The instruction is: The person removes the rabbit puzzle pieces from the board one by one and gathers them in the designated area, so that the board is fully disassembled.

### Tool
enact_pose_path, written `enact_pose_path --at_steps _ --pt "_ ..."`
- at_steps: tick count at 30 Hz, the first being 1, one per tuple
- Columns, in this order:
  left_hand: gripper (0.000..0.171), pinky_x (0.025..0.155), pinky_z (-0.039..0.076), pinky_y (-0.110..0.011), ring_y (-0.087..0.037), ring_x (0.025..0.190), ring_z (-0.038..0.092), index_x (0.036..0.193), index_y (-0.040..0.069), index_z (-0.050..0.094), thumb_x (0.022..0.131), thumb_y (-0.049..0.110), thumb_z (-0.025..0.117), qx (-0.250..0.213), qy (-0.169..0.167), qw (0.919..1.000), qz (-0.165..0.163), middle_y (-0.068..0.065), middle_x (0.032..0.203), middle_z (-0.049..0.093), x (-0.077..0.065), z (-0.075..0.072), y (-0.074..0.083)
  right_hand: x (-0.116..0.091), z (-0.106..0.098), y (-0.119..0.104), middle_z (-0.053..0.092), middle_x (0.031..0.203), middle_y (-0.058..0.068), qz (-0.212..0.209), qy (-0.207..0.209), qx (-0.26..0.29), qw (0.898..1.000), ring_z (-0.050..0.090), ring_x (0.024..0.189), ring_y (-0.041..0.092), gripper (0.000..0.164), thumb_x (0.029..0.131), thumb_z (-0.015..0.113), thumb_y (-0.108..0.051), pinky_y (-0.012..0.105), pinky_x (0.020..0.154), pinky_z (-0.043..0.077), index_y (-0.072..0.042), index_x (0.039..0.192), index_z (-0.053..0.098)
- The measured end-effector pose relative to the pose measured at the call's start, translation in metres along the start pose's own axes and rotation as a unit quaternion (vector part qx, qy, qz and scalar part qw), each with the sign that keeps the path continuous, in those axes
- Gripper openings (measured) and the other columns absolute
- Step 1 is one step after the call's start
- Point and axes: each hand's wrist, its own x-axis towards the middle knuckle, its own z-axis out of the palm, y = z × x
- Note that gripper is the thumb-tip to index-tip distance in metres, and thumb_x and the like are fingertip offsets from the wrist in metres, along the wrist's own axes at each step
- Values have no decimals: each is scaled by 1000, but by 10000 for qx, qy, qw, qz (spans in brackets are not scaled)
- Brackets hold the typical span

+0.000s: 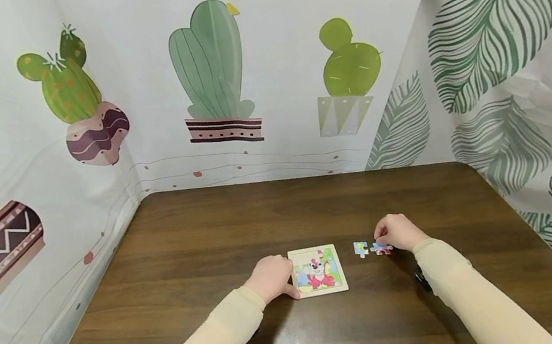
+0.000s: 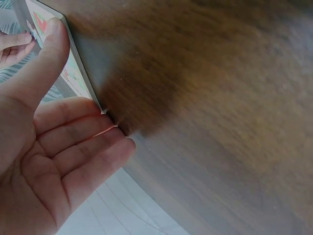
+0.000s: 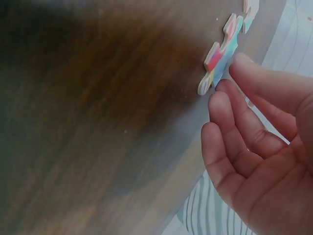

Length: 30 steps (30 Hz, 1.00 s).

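A square picture puzzle in a pale wooden frame (image 1: 346, 287) lies on the table, showing a pink-dressed cartoon animal. Bare wood shows at its upper left. My left hand (image 1: 271, 279) rests along the frame's left side; in the left wrist view its thumb (image 2: 57, 41) touches the edge and the other fingers extend nearly straight. To the right of the frame, my right hand (image 1: 400, 231) pinches a blue and pink puzzle piece (image 3: 220, 56) by its edge between thumb and fingertips. Another puzzle piece (image 1: 361, 248), blue and yellow, lies between that one and the frame.
The brown wooden table (image 1: 208, 226) has rounded far corners. Behind it hangs a white cloth (image 1: 148, 96) printed with cacti, and leaf-printed cloth (image 1: 495, 38) covers the right side. A small dark object (image 1: 422, 280) shows beside the right wrist.
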Motion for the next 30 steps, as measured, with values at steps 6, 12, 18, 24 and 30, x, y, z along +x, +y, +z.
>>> enact_pose_path --at_steps 6,12,18,24,30 --pt "49 63 50 -29 -16 67 61 77 10 64 60 54 80 -15 4 10000 13 -1 71 63 0 0 0 4 4 -5 66 71 0 -43 57 298 9995 56 64 11 5 79 73 -7 30 64 47 -4 77 70" --pt "50 62 50 -29 -15 67 61 78 10 65 60 55 80 46 45 10000 2 -1 72 65 -1 -1 0 10 8 -20 66 76 -1 -260 69 443 9987 57 69 11 7 81 73 -10 31 67 49 -5 85 70" --pt "50 60 50 -29 -14 64 60 77 10 65 60 54 80 38 70 10000 -2 -1 70 63 -1 -1 0 15 15 -39 64 77 -2 -474 -7 543 9974 57 70 11 12 81 73 -11 30 67 49 -4 90 70" --pt "49 60 49 -28 -13 63 59 76 11 64 60 55 79 52 90 9999 49 0 69 63 0 2 0 20 23 -51 63 78 -2 -545 -126 512 9971 55 72 11 11 81 73 -11 30 69 48 -6 91 70" --pt "49 59 49 -28 -13 62 58 76 11 64 60 55 79 40 49 10000 9 1 68 62 0 2 -1 23 31 -59 66 84 -2 -931 -351 402 9942 55 75 9 11 81 73 -8 28 71 49 -9 92 73"
